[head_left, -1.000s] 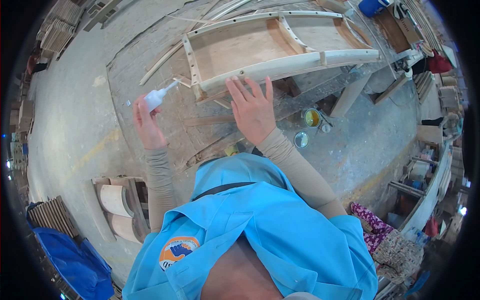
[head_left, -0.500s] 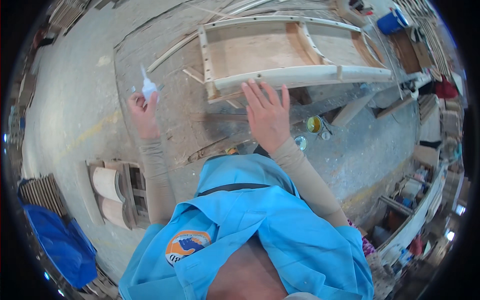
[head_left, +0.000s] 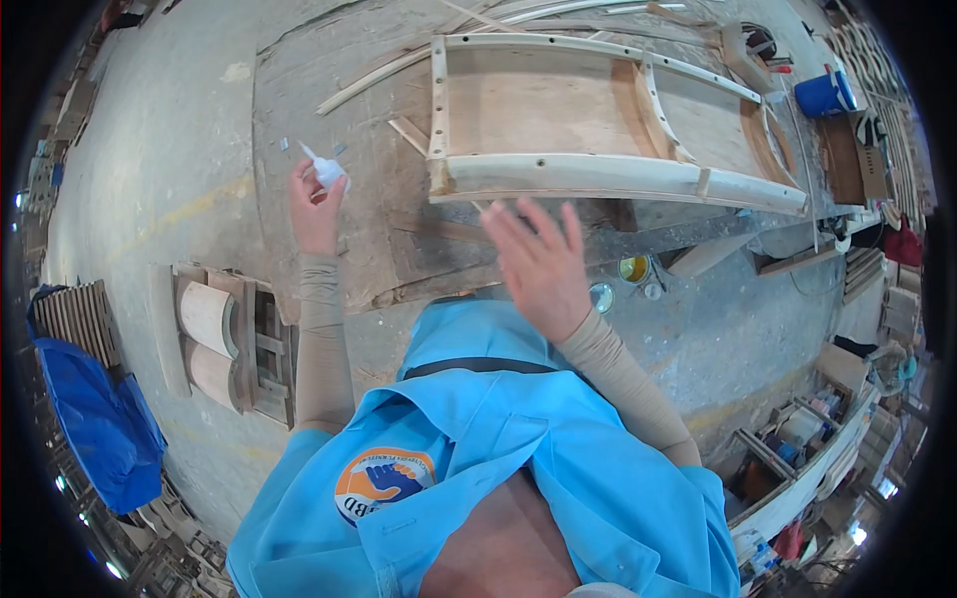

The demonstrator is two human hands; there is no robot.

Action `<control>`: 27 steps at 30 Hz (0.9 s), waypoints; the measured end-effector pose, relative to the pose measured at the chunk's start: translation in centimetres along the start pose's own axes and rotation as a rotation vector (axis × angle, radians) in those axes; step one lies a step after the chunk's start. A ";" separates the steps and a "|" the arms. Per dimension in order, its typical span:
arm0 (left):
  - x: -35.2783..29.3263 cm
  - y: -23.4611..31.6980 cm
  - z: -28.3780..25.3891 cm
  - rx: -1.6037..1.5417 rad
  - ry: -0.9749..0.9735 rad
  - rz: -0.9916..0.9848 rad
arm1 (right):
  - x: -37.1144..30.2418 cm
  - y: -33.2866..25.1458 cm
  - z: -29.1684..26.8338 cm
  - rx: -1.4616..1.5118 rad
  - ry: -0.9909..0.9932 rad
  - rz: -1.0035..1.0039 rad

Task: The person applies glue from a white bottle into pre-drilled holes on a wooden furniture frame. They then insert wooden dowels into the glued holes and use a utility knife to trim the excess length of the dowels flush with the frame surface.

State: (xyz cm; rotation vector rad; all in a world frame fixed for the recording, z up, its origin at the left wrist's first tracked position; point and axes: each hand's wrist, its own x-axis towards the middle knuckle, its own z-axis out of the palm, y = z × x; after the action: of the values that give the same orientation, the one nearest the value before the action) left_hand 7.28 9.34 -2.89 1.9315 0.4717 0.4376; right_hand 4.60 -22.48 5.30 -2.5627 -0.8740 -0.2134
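A small white squeeze bottle with a long thin nozzle is gripped in my left hand, tilted so the nozzle points up and left. My right hand hangs just below the near rail of a pale wooden frame, its fingers spread and slightly blurred, holding nothing. The frame lies on a worn board, with curved crosspieces, a panel inside and dark holes along its rails. Between the fingers and the rail there appears to be a small gap.
Thin wood strips lie behind the frame. To the right are an open can of yellow liquid and a blue bucket. Curved wooden pieces stand at left near a blue tarp.
My right hand has come away from the frame's near rail and sits lower. The bottle in my left hand is tipped further left. The whole view has shifted a little.
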 end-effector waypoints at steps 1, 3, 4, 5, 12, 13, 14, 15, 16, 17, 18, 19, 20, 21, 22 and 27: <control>-0.1 0.1 0.0 0.027 0.008 0.000 | -0.8 -0.1 -0.2 0.038 -0.036 -0.026; -0.3 0.0 0.3 0.037 0.012 0.004 | -2.1 0.0 -0.5 0.115 -0.108 -0.078; -0.3 -0.2 0.3 0.021 0.013 0.009 | -2.3 0.4 -0.5 0.158 -0.102 -0.029; -0.4 -0.2 0.4 0.006 0.015 0.014 | -2.6 1.0 -0.6 0.200 -0.097 0.019; -0.6 1.2 0.7 -0.071 -0.005 0.081 | -3.7 4.5 -1.9 0.185 -0.018 0.178; -0.6 1.7 0.4 -0.035 -0.003 0.079 | -4.0 4.9 -1.9 0.185 -0.011 0.188; -0.6 2.1 0.2 0.002 0.000 0.076 | -4.2 5.2 -2.0 0.185 -0.005 0.198; -0.6 2.5 0.2 -0.016 0.003 0.088 | -4.5 5.5 -2.0 0.185 0.001 0.207; -0.7 3.0 0.3 -0.031 0.007 0.100 | -4.7 5.8 -2.0 0.175 -0.005 0.207; -0.8 3.3 0.4 -0.047 0.010 0.112 | -4.8 6.0 -2.0 0.164 -0.010 0.206; -0.8 3.5 0.3 -0.059 0.014 0.123 | -4.9 6.2 -2.0 0.153 -0.016 0.205; -0.9 3.6 0.4 -0.071 0.016 0.134 | -4.9 6.3 -1.9 0.150 -0.019 0.199; -0.9 3.8 0.4 -0.084 0.018 0.145 | -4.9 6.4 -1.8 0.146 -0.022 0.193; -0.9 3.9 0.4 -0.095 0.024 0.145 | -4.9 6.6 -1.8 0.143 -0.025 0.187; -1.0 4.0 0.6 -0.109 0.028 0.146 | -4.8 6.6 -1.8 0.135 -0.023 0.188; -1.4 4.2 0.7 -0.065 0.017 0.130 | -4.7 6.8 -1.7 0.142 -0.009 0.267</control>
State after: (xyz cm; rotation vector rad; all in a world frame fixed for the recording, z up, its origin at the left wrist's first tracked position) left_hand 6.94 6.52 0.55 1.9033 0.3403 0.5471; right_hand 5.07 -30.64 3.19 -2.5139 -0.5211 -0.0577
